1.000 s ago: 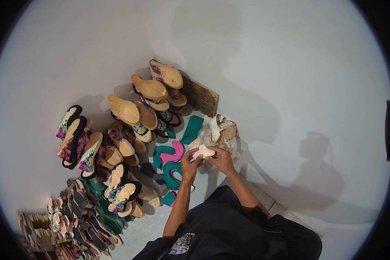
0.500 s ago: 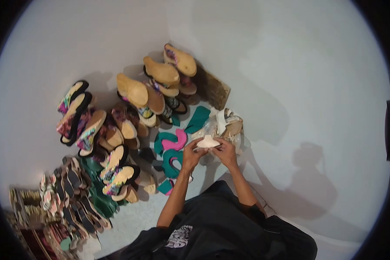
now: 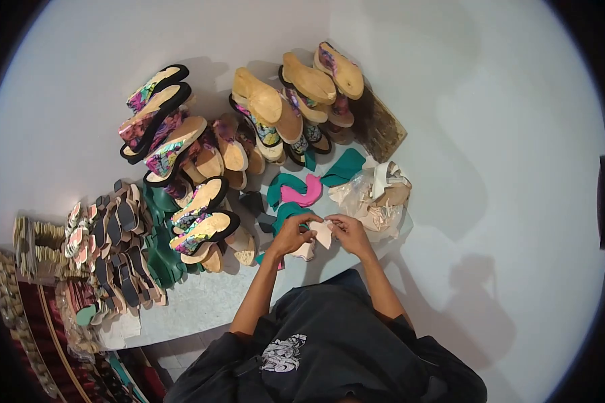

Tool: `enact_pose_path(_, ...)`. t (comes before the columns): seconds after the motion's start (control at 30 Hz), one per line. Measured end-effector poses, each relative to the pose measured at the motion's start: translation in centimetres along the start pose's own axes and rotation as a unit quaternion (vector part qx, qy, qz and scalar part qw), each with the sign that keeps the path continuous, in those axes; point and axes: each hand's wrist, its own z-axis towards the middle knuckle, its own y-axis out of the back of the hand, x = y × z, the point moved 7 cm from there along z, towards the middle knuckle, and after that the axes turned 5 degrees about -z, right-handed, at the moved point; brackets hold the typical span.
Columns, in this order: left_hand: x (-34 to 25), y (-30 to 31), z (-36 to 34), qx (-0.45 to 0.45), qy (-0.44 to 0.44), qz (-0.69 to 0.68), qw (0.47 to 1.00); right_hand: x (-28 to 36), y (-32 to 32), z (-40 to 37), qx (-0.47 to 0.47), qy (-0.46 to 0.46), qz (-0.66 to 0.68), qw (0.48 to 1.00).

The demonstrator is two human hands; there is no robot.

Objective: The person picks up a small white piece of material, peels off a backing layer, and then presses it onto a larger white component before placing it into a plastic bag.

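Between my two hands is a small cream-pink cut piece [image 3: 322, 235], looking like leather or lining, with a pointed lower end. My left hand [image 3: 294, 235] pinches its left upper edge with thumb and forefinger. On the other side my right hand [image 3: 349, 235] grips the piece with bent fingers. Just under my left hand lies another pale piece [image 3: 306, 251], partly hidden. Teal cut pieces [image 3: 343, 168] and a pink curved piece [image 3: 304, 192] lie on the table beyond my hands. A clear plastic bag [image 3: 357, 198] with pale scraps is close to my right hand.
Shoe lasts with patterned uppers [image 3: 259, 101] stand in rows at the back. Dark and beige soles [image 3: 126, 218] and green pieces [image 3: 165, 252] are stacked to the left. A wooden board [image 3: 381, 127] leans near the corner. The white wall [image 3: 504, 134] closes the right side.
My view has swung left, showing more of the table's left side. Both hands have come nearer my body, and the pale piece has turned from lying wide to hanging point-down.
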Motion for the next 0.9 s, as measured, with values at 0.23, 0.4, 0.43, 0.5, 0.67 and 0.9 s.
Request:
enact_pose_path(0.23,1.9,1.3,-1.9,-0.154,0.01,-0.039,0.987,0.7,-1.4,-0.8,0.003,-0.048,0.091,0.995)
enact_pose_path(0.4,4.1,1.8,-2.8,-0.236,0.04,-0.187,0.953,1.5,-2.6,-0.9,0.045,-0.002,0.052,0.998)
enact_pose_path(0.43,4.1,1.9,-3.0,-0.239,0.04,-0.19,0.951,1.3,-2.8,-1.0,0.031,-0.014,0.082,0.996)
enact_pose_path(0.5,4.4,1.7,-3.5,-0.242,0.059,-0.263,0.932,1.3,-3.0,-1.1,0.028,-0.02,0.074,0.997)
enact_pose_path(0.67,4.2,1.4,-4.8,-0.237,0.056,-0.211,0.947,1.5,-3.4,-1.2,0.02,-0.044,0.071,0.996)
enact_pose_path(0.9,3.7,2.5,-4.8,-0.169,-0.027,0.037,0.985,1.6,-4.0,-0.4,0.026,-0.018,-0.02,0.999)
